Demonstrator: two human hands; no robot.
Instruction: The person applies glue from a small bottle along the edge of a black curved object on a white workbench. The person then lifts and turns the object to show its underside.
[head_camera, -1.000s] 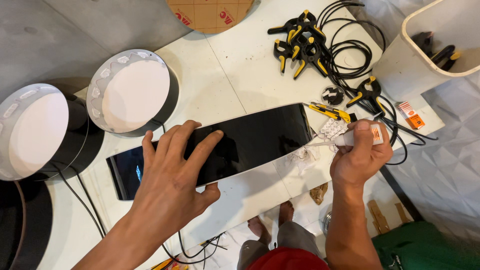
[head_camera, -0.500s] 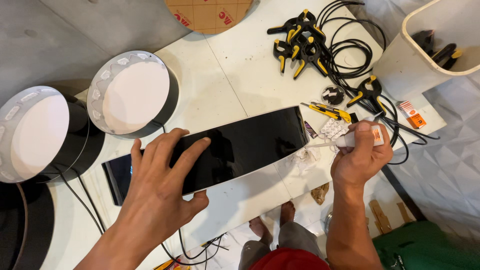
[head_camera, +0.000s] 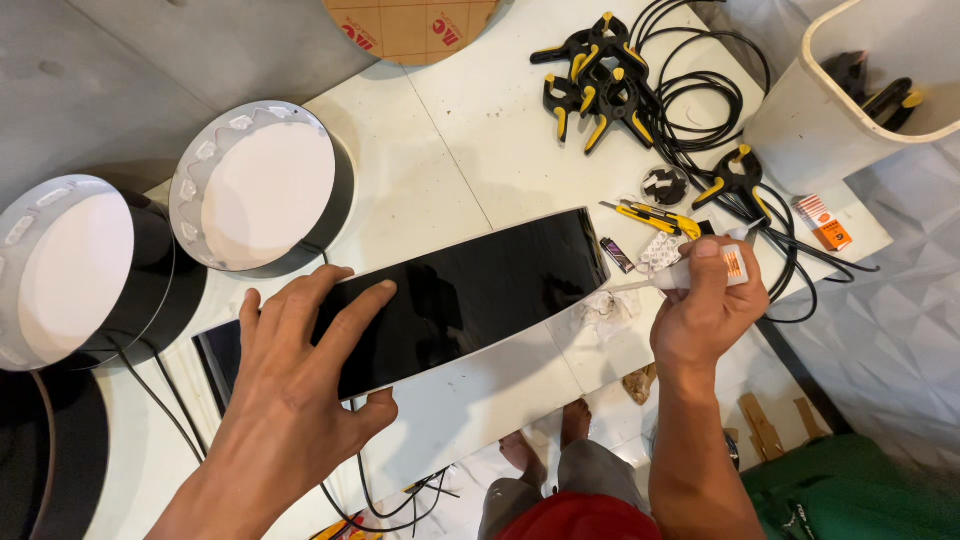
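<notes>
— What are the hands doing?

— The left hand (head_camera: 300, 385) is lying flat with fingers spread wide on the black glossy strip (head_camera: 470, 285), gripping nothing, the thumb curling under the strip's near edge. The right hand (head_camera: 705, 305) is closing around a small glue tube (head_camera: 705, 272), its thin nozzle pointing at the strip's right end.

— Where is the strip sitting?

— It is lying across the white desk (head_camera: 470, 140), running from lower left to upper right. The left hand is covering much of its left part, so that end is hard to make out.

— Anything else hidden or cut off?

— Two round white-faced lamp housings (head_camera: 265, 185) are standing at the left; the farther one is being cropped by the frame edge. A brown disc (head_camera: 420, 25) is cut off at the top. The white bin (head_camera: 850, 95) at the upper right is only partly showing, with clamps inside half hidden. Black and yellow spring clamps (head_camera: 600, 90) are lying tangled with black cables (head_camera: 700, 100), near a yellow utility knife (head_camera: 650, 218). Crumpled clear plastic (head_camera: 605, 312) beside the nozzle is too blurred to identify.
</notes>
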